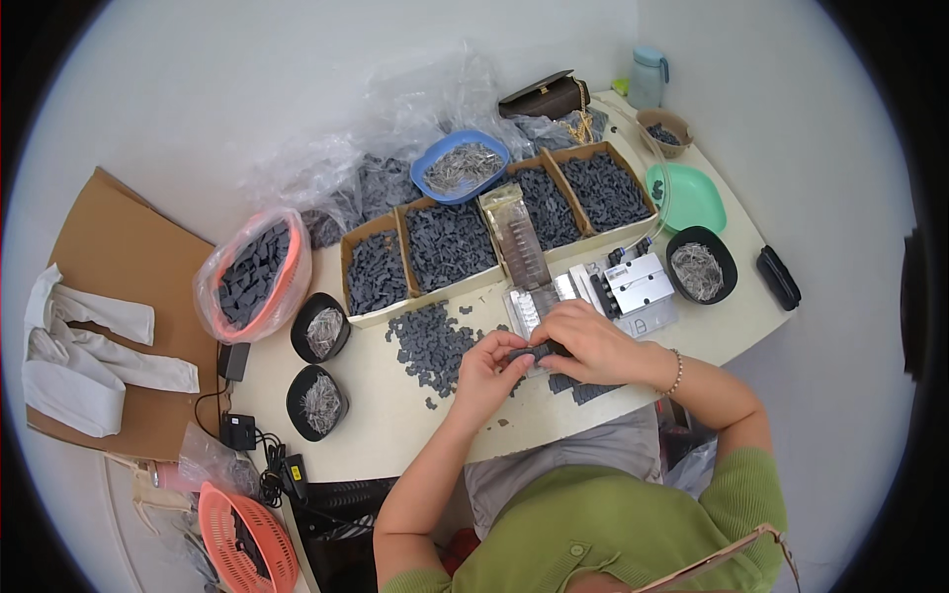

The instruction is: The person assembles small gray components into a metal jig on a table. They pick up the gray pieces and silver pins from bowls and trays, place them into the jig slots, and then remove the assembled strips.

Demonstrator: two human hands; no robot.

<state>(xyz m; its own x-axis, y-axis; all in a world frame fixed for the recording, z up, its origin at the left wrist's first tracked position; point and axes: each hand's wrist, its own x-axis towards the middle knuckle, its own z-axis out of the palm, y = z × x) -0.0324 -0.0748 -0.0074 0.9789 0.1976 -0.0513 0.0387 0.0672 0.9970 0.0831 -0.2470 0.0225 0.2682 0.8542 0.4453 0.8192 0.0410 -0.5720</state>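
My left hand (490,373) and my right hand (587,343) meet near the front edge of the table. Both close their fingers on a small dark grey plastic part (540,352); its exact shape is mostly hidden by the fingertips. Just beyond my right hand sits a silver metal fixture (639,284) with air tubes and a clear plate. Left of my left hand spreads a loose heap of small dark grey parts (431,341). More dark grey parts (585,391) lie in a row below my right wrist.
A divided cardboard box (381,316) full of dark parts spans the middle. Black bowls of metal pins (313,428) (732,277) stand on both sides, a blue basin (419,163) behind. A green tray (697,198) is at right, a bagged pink basket (297,259) at left.
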